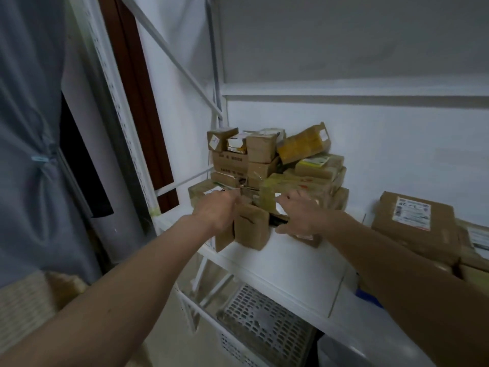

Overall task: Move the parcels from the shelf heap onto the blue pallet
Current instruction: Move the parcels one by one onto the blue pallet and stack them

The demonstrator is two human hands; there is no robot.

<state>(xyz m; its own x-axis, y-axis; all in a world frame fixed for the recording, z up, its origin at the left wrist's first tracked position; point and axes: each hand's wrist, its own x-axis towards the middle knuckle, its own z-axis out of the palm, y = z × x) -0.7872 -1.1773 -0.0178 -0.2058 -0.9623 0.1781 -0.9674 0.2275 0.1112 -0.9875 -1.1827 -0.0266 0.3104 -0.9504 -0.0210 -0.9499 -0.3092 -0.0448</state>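
Two hands, left hand (217, 211), right hand (297, 215), at one parcel heap (275, 165)

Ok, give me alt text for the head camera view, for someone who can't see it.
Both bare hands reach into a heap of brown taped parcels on a white shelf: the left hand holds a front parcel, the right hand rests on the heap.

Both hands' fingers (284, 201) are motion-blurred; the right-hand parcels (415, 223) run off-frame.
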